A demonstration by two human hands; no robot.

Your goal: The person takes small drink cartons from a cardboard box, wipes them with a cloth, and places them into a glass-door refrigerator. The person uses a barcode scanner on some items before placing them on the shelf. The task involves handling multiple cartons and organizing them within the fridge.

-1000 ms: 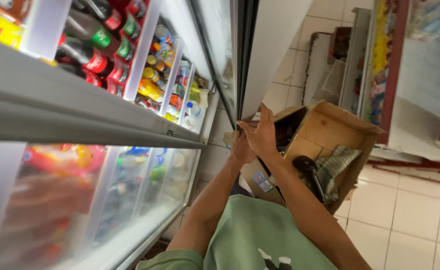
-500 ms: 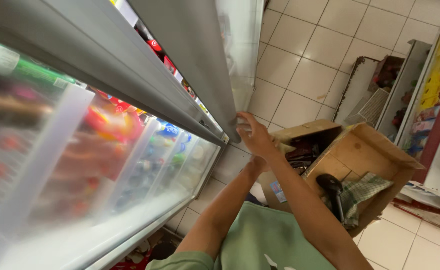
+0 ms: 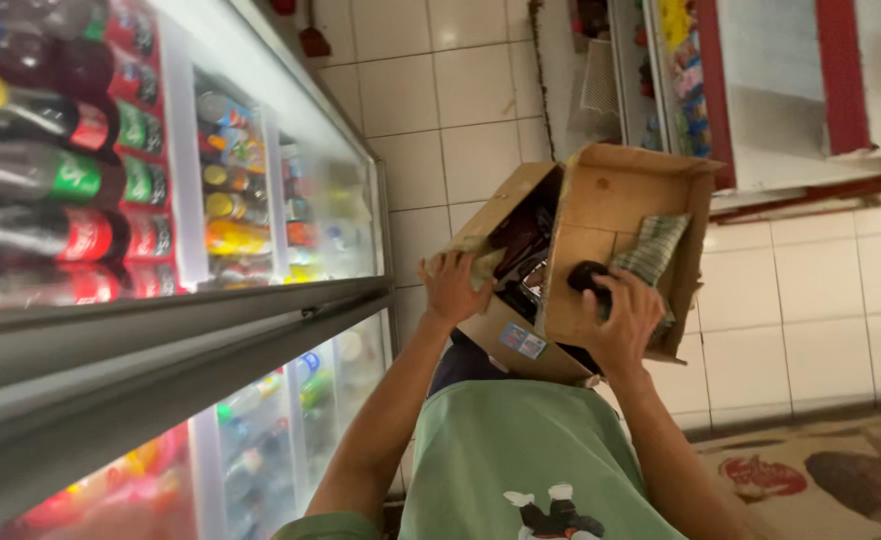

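Observation:
An open cardboard box (image 3: 616, 200) is held in front of my green shirt, tipped on its side, with dark bottles inside. My left hand (image 3: 451, 287) grips the box's left flap. Over the middle flap my right hand (image 3: 623, 318) is curled, its fingers on a dark round object (image 3: 586, 277) beside a checked cloth (image 3: 653, 247) that lies in the box.
A glass-door drinks cooler (image 3: 291, 215) full of coloured bottles (image 3: 81, 175) runs along the left, its metal frame (image 3: 161, 350) close to my left arm. White floor tiles (image 3: 431, 110) lie beyond, and shelves of goods (image 3: 661, 70) stand at the far right. A patterned mat (image 3: 821, 470) lies lower right.
My left hand has left the edge of the cooler door and come down onto the box. Both hands are now on the box, and the view has swung toward the floor.

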